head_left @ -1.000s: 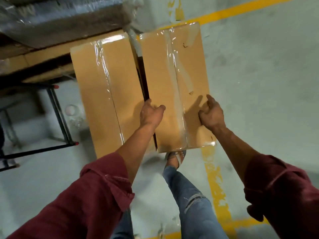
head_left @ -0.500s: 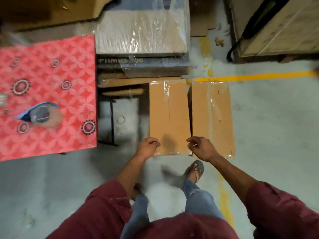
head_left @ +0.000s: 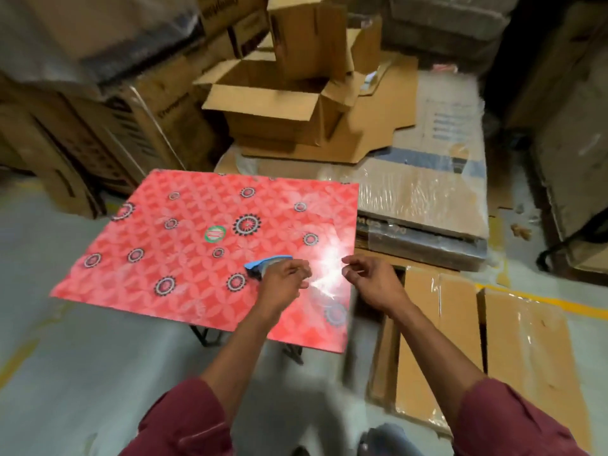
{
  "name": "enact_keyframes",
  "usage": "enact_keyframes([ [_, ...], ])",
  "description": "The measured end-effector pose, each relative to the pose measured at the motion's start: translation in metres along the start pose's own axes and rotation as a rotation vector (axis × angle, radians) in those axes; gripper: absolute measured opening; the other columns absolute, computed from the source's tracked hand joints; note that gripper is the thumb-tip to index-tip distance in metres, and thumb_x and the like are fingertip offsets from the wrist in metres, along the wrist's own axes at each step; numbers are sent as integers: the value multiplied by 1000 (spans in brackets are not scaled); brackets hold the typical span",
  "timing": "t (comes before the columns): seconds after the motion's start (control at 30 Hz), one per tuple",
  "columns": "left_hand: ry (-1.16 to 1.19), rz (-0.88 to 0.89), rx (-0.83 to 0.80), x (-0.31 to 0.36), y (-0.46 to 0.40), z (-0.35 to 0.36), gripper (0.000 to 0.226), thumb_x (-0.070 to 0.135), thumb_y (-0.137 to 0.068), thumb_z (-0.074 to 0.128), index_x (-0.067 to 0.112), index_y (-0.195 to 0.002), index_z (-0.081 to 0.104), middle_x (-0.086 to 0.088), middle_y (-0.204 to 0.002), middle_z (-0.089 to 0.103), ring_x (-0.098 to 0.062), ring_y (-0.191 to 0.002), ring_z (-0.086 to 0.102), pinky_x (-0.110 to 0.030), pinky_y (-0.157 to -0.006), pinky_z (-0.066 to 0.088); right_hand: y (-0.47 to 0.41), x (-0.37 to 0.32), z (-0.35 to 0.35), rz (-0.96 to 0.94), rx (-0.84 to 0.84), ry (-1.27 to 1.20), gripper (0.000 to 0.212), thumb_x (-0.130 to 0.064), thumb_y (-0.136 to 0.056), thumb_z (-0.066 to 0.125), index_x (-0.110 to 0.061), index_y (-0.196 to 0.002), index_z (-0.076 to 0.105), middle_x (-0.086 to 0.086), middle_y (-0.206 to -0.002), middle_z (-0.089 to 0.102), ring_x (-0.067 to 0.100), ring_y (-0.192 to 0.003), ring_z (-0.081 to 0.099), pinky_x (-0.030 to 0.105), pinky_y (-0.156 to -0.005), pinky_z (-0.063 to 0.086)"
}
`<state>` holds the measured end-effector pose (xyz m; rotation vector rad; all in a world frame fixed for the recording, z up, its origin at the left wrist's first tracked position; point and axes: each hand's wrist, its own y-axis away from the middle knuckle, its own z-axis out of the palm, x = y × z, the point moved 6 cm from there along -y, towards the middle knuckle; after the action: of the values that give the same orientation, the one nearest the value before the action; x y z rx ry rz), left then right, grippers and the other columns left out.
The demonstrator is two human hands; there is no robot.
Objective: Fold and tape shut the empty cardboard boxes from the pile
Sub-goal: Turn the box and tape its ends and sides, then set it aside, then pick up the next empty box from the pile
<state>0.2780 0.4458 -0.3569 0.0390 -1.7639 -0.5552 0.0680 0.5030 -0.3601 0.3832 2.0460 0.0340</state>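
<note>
Two brown cardboard boxes, taped shut, lie side by side on the floor at the lower right, the left one (head_left: 441, 343) and the right one (head_left: 529, 360). A pile of empty open boxes (head_left: 263, 103) stands behind the red patterned table (head_left: 184, 245). A blue tape dispenser (head_left: 258, 267) lies on the table. My left hand (head_left: 283, 283) hovers over the dispenser's right part with its fingers loosely curled, and I see no grip on it. Beside it, over the table's right edge, my right hand (head_left: 371, 281) has its fingers loosely curled and holds nothing.
Plastic-wrapped flat cartons (head_left: 424, 199) are stacked behind the taped boxes, with flattened cardboard (head_left: 378, 133) on top. Large printed cartons (head_left: 108, 126) line the back left. A yellow line (head_left: 559, 302) crosses the grey floor. A round green sticker (head_left: 215, 233) is on the table.
Both hands left the two taped boxes on the floor and rose over the red table. The view swung up and left from the boxes to the table and pile.
</note>
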Motion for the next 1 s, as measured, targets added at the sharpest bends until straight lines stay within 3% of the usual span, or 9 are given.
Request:
enact_keyframes([
  [0.1,42,59,40,37,-37,-36,17,4,-100,63,15,-93,74,-9,-90,74,-15,-64,65,-27,-60,45,-48,-44,-3,-86,2,16,17,-24,-96,71,-28,-112,73,-11,-93,75,-1,-80,71,21,-73,54],
  [0.23,13,111,76,98,-104,-63,14,6,-99,63,14,-98,74,-5,-90,76,-15,-66,67,-25,-61,45,-129,-84,-24,-136,51,18,17,-26,-95,73,-28,-112,76,-18,-93,73,-13,-76,67,6,-67,47],
  [0.37,-17,144,104,173,-209,-69,13,8,-98,63,14,-99,74,0,-87,75,-15,-67,68,-25,-59,46,-242,-117,-63,-175,104,40,22,-26,-95,73,-23,-116,76,-9,-103,76,-2,-86,70,5,-73,46],
  [0.53,-22,236,145,299,-367,-58,10,11,-100,65,8,-104,74,-4,-87,75,-17,-68,65,-25,-54,47,-424,-165,-135,-204,171,12,27,-25,-94,74,-25,-121,74,-9,-112,74,8,-103,67,29,-95,54],
  [0.7,-27,224,205,394,-499,-35,15,25,-105,60,23,-107,75,-1,-104,76,-20,-93,74,-30,-69,58,-604,-197,-207,-214,298,44,34,-26,-90,77,-24,-124,72,-5,-118,74,15,-111,69,36,-97,57],
  [0.8,-29,224,221,421,-551,-19,12,24,-105,61,24,-108,73,-1,-106,74,-18,-96,74,-31,-75,61,-682,-205,-230,-192,349,56,51,-40,-85,82,-34,-133,67,-1,-150,55,24,-135,55,46,-106,53],
  [0.9,-52,226,202,435,-584,-3,11,24,-105,62,23,-109,72,-1,-108,73,-18,-97,73,-33,-79,62,-734,-204,-235,-134,331,80,46,-39,-84,83,-41,-128,69,2,-171,19,34,-156,19,55,-119,31],
  [0.97,-65,239,185,438,-598,0,11,25,-104,63,24,-109,72,0,-108,73,-18,-97,73,-32,-80,62,-761,-198,-222,-69,278,81,38,-40,-84,82,-43,-121,72,-2,-170,17,36,-156,12,61,-120,25],
  [1.0,-81,238,179,438,-603,0,11,25,-104,63,24,-110,72,0,-108,72,-18,-97,73,-32,-79,62,-770,-194,-216,-46,257,87,40,-44,-82,81,-44,-120,71,-2,-166,25,36,-153,18,62,-119,29],
])
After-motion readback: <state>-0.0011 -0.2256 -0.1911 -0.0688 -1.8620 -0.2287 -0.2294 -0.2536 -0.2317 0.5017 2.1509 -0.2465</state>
